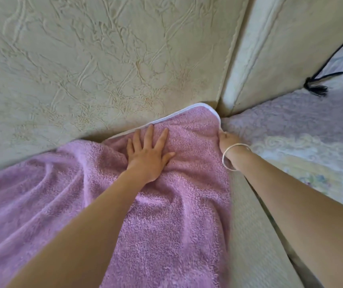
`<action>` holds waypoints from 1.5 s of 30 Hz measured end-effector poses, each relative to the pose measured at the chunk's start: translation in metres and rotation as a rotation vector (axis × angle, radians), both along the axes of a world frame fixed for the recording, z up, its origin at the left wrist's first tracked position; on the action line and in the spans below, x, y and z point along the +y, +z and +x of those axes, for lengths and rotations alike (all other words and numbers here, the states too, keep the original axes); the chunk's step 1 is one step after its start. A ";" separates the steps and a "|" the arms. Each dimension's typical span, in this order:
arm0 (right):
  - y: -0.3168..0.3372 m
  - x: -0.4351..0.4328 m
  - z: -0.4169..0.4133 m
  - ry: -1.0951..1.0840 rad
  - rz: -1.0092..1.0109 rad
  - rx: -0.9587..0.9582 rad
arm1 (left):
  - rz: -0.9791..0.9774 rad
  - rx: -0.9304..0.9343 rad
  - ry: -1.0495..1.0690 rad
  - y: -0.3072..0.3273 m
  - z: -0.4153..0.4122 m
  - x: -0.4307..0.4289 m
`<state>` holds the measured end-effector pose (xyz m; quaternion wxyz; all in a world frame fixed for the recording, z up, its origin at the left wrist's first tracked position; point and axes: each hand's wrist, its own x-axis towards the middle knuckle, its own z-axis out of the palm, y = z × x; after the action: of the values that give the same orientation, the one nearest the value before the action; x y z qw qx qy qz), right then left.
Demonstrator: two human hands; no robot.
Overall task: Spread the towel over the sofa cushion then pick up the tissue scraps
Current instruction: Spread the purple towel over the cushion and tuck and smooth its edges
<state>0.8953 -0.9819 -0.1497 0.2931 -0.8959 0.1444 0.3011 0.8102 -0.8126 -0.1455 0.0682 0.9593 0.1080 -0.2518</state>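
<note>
Step in hand: spreading, first half of the task. The pink terry towel [166, 215] lies over the seat cushion [249, 225] of the sofa, its white-trimmed far corner pushed up against the cream embossed backrest [104, 59], close to the seam where the backrest meets the next panel. Left hand [148, 154] rests flat on the towel, palm down, fingers splayed wide, holding nothing, just short of the far edge. Right hand [227, 140], with a thin silver bangle [234, 156] at the wrist, is closed on the towel's right edge just below that corner; the fingertips are tucked out of view, so the exact pinch cannot be told. To the right, a lilac quilted cover [291, 125] lies on the neighbouring seat, touching the towel corner. Towel is not yet flat: deep folds run leftward from the left hand, and ridges gather near the wrist. A strip of bare cushion shows along the towel's right side. Judgement: next move calls for pulling the right edge taut while the left palm sweeps the folds outward to the left. No tissue scraps are visible in this view; that second step appears not yet begun.
</note>
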 end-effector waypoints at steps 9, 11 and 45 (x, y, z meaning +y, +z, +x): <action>0.024 -0.010 -0.039 0.071 0.172 -0.146 | 0.095 -0.030 0.009 0.008 -0.010 -0.018; 0.031 -0.011 -0.061 0.099 0.224 -0.168 | 0.062 -0.086 0.027 0.018 -0.025 -0.027; 0.082 -0.072 -0.273 -0.293 0.458 0.043 | -0.253 -0.191 0.080 0.086 -0.238 -0.062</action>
<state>0.6226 -1.0537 -0.0680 0.5256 -0.7692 0.2066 0.2990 0.5725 -0.8742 -0.0594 0.2086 0.9575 0.1065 -0.1684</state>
